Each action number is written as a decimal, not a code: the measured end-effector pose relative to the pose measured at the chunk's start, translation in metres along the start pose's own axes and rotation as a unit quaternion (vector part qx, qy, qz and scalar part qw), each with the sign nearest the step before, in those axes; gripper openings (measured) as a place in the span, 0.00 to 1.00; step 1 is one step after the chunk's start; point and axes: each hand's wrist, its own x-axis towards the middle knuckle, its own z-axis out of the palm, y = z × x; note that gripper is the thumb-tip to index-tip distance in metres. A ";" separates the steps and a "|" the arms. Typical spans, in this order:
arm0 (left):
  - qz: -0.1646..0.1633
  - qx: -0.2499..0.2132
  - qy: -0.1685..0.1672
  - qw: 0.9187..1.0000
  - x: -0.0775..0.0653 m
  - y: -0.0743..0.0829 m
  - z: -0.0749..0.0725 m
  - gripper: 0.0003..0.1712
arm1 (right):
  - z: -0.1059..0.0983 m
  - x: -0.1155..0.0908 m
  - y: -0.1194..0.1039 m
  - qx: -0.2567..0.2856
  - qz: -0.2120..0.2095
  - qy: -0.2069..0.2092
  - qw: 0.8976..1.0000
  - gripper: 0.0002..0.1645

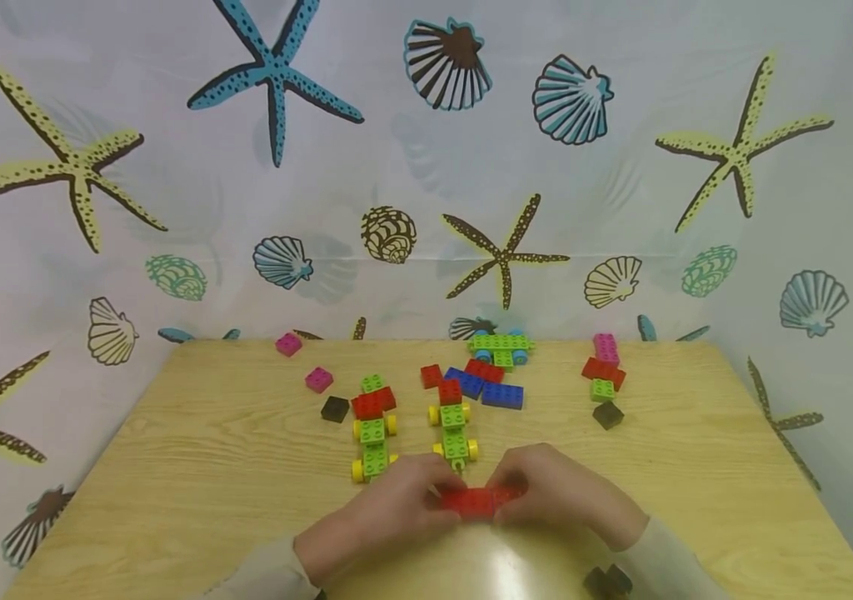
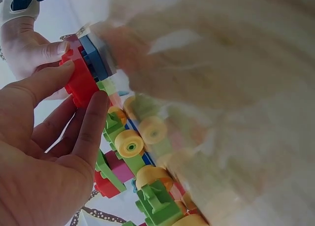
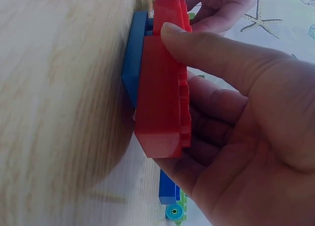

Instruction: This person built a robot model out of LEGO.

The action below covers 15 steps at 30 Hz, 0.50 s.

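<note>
Near the front of the table, two red toy building bricks meet end to end on top of a blue brick (image 3: 134, 58), which shows in both wrist views. My left hand (image 1: 404, 504) pinches the left red brick (image 1: 471, 502) between thumb and fingers. The right red brick (image 3: 160, 88) is gripped by my right hand (image 1: 557, 492), its thumb on the near side and fingers behind. The blue brick runs under the seam between the red ones. Just beyond my hands stand two green wheeled bases with yellow wheels, the left base (image 1: 374, 458) and the right base (image 1: 455, 446).
At the back is a green base with blue wheels (image 1: 501, 342). Blue bricks (image 1: 502, 396) and red bricks lie before it. Pink bricks (image 1: 318, 380) and a black brick (image 1: 335, 408) sit back left; a mixed row (image 1: 603, 368) is back right. Dark bricks (image 1: 608, 581) lie beside my right forearm.
</note>
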 end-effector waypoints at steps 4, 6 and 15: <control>-0.004 0.007 0.000 1.000 0.000 0.003 0.001 0.17 | 0.000 -0.001 0.001 -0.003 -0.002 0.004 1.000 0.10; -0.005 0.009 -0.002 1.000 0.000 0.004 0.002 0.17 | 0.000 -0.002 0.001 -0.002 -0.002 0.005 1.000 0.10; 0.004 0.029 -0.008 1.000 0.001 0.005 0.000 0.16 | 0.001 -0.001 0.004 -0.003 -0.019 0.001 1.000 0.11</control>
